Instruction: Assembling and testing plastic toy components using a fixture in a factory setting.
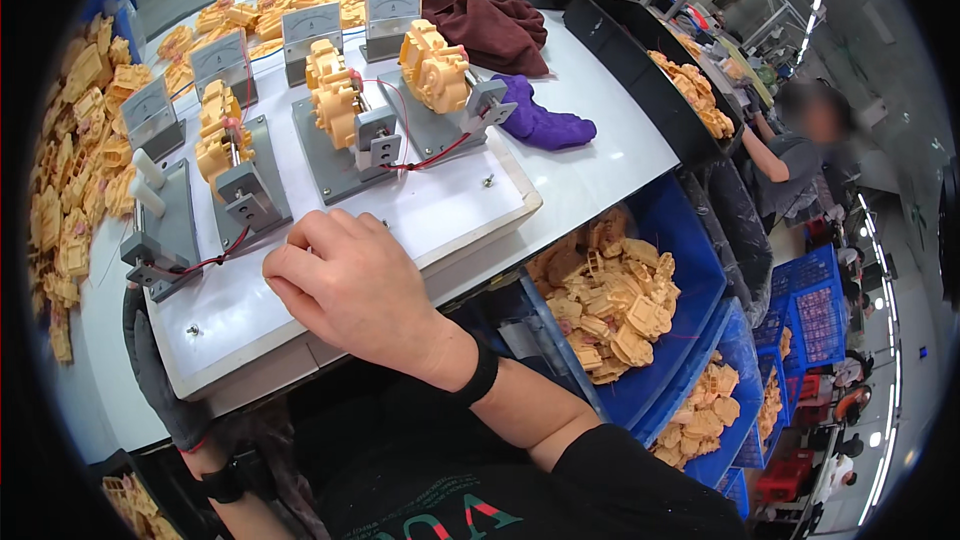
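Note:
My right hand [350,285] is bare, its fingers curled together over the front of a white board [450,205]; anything in the fingers is hidden. My left hand [158,370], in a dark grey glove, reaches along the board's left edge, its fingertips out of sight by the leftmost grey fixture [180,210]. That fixture shows two white pegs [149,183] and no yellow part. The other three fixtures each hold a yellow plastic gear housing [222,135], [333,98], [435,67], with red wires at their front blocks. Behind each stands a needle meter [312,32].
Yellow housings pile up at the left [75,180] and the back of the table. A maroon cloth [480,25] and a purple cloth item [545,118] lie to the right. Black trays [640,50] and blue bins [690,240] hold more housings. Another person [795,155] sits at far right.

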The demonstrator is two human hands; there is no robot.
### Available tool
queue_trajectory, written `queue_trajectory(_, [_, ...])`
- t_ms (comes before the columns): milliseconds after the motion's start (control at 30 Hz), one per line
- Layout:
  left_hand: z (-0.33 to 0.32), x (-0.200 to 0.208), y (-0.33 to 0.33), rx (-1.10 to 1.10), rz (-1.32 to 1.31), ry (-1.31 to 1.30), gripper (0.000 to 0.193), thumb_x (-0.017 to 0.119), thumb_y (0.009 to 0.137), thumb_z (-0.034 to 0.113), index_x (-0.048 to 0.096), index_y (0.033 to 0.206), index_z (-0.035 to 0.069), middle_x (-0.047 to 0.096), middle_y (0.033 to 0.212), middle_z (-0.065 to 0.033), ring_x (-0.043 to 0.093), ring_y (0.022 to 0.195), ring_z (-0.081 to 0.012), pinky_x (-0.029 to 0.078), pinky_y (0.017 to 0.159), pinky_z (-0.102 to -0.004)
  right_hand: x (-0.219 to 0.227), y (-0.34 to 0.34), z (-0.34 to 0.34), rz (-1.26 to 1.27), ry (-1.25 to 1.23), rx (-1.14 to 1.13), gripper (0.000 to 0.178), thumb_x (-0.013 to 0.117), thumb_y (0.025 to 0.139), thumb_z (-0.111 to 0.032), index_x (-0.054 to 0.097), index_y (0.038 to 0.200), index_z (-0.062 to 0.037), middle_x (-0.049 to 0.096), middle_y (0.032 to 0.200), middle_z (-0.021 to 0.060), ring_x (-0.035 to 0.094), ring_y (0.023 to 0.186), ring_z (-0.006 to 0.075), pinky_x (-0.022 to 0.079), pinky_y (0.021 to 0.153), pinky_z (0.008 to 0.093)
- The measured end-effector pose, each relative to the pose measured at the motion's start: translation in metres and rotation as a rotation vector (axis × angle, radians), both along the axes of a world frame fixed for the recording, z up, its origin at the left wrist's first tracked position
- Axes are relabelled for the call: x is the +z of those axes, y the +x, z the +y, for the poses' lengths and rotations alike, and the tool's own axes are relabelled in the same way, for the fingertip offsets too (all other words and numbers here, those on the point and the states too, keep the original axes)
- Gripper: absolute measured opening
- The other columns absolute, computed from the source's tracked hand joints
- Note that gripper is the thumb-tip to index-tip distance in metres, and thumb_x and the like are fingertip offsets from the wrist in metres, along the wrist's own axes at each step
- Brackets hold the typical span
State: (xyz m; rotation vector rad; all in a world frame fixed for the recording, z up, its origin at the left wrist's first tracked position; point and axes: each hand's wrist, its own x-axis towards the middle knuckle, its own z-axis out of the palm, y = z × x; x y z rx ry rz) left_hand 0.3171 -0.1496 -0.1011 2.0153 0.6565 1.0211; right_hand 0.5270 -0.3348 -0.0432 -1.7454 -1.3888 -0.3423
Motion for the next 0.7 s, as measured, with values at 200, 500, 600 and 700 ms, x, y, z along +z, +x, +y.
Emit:
queue_trajectory(200, [-0.004, 0.001, 0.003, -0.008, -0.012, 0.008, 0.053, 0.04, 0.099, 0.02, 0.036, 0.147, -0.003, 0.038, 0.151, -0.0154, 0.04, 0.137, -0.0256, 0.032, 0.114, -0.0373, 0.001, 0.001, -0.001, -0.006, -0.01, -0.008, 0.007, 0.07, 0.082, -0.014, 0.064, 0.084, -0.0129, 0.054, 0.083, 0.0012, 0.056, 0.078, 0.021, 0.042, 0.067, 0.0351])
queue_trajectory(500, [-0.005, 0.007, 0.002, 0.055, -0.072, -0.061, 0.049, 0.039, 0.101, 0.019, 0.04, 0.145, -0.003, 0.043, 0.147, -0.0153, 0.044, 0.133, -0.0247, 0.035, 0.112, -0.0352, 0.002, -0.001, 0.005, 0.007, 0.003, 0.013, 0.007, 0.071, 0.079, -0.013, 0.065, 0.083, -0.0127, 0.055, 0.081, 0.0018, 0.058, 0.077, 0.0221, 0.044, 0.069, 0.0354])
queue_trajectory(600, [0.003, 0.006, -0.002, 0.096, 0.144, 0.16, 0.046, 0.045, 0.097, 0.014, 0.048, 0.139, -0.004, 0.047, 0.144, -0.018, 0.045, 0.134, -0.0285, 0.034, 0.112, -0.0366, 0.002, -0.001, 0.006, 0.002, -0.01, 0.012, 0.008, 0.072, 0.077, -0.013, 0.067, 0.083, -0.0121, 0.057, 0.079, 0.0036, 0.059, 0.076, 0.0248, 0.046, 0.069, 0.0375])
queue_trajectory(700, [-0.002, 0.001, 0.014, 0.04, -0.149, -0.201, 0.04, 0.044, 0.101, 0.013, 0.05, 0.136, -0.005, 0.054, 0.137, -0.0159, 0.051, 0.125, -0.0236, 0.039, 0.107, -0.0334, 0.004, 0.003, 0.002, -0.011, -0.048, 0.005, 0.008, 0.074, 0.077, -0.01, 0.069, 0.082, -0.011, 0.059, 0.079, 0.005, 0.06, 0.074, 0.026, 0.047, 0.067, 0.0377])
